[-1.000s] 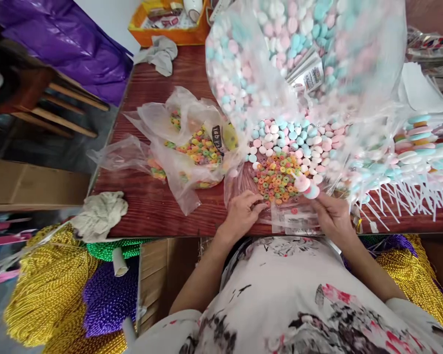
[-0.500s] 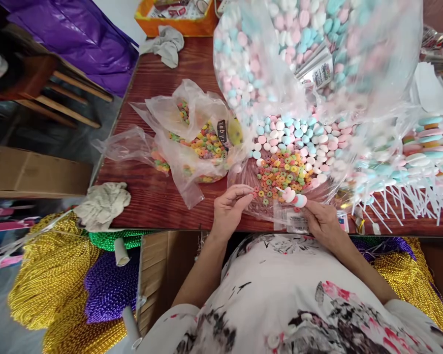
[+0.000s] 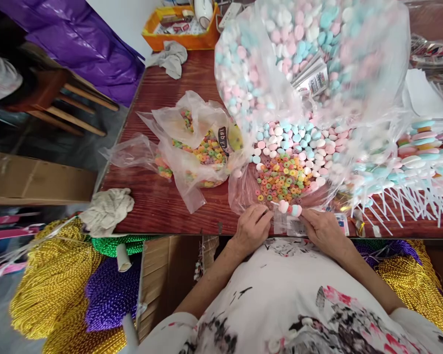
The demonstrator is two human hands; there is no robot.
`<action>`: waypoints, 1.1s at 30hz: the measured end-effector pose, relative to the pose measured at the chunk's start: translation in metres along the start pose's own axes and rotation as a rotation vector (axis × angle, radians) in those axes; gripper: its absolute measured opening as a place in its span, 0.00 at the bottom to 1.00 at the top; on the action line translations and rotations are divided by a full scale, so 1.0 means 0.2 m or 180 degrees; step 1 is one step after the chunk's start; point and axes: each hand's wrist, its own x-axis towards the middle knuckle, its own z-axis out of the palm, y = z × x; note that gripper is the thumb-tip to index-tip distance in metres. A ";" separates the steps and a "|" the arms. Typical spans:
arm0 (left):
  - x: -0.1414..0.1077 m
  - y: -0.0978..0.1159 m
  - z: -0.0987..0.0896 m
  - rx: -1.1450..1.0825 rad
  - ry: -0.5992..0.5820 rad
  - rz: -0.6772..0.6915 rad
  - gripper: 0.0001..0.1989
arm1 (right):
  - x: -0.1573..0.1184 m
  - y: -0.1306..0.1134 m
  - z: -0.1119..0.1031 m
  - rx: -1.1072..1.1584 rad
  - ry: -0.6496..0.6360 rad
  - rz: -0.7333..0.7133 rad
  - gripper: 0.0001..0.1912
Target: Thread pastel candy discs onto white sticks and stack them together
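My right hand (image 3: 323, 228) pinches the end of a stick strung with pink, white and blue candies (image 3: 290, 208), held level at the table's front edge. Left of it, my left hand (image 3: 251, 227) has its fingers closed near the stick's other end; what they hold, if anything, is too small to tell. Just behind the hands lies a pile of small ring candies (image 3: 283, 177) on clear plastic. Pink, white and blue round candies (image 3: 306, 140) spread behind that pile.
A large clear candy bag (image 3: 243, 73) stands at the back. An open bag of ring candies (image 3: 206, 147) lies left. Filled candy sticks (image 3: 421, 162) are heaped right. A cloth (image 3: 109, 209) rests at the left corner, an orange tray (image 3: 177, 37) behind. Bead strands (image 3: 55, 275) hang below.
My left hand has moved right and toward the table's front edge, its fingers now more curled. My right hand and the candy stick have shifted slightly toward the edge. The view has shifted a little.
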 end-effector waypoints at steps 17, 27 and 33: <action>0.17 0.05 -0.03 -0.0963 0.1104 -0.0678 0.07 | 0.03 -0.10 -0.04 -0.0117 0.0103 0.0022 0.14; 0.25 0.05 -0.03 -0.3202 0.1477 -0.1944 0.24 | 0.00 -0.11 0.05 0.0639 0.0396 0.0054 0.18; 0.25 0.06 -0.01 -0.3521 0.0598 -0.1922 0.11 | -0.01 -0.09 0.04 0.0618 0.0381 0.0163 0.19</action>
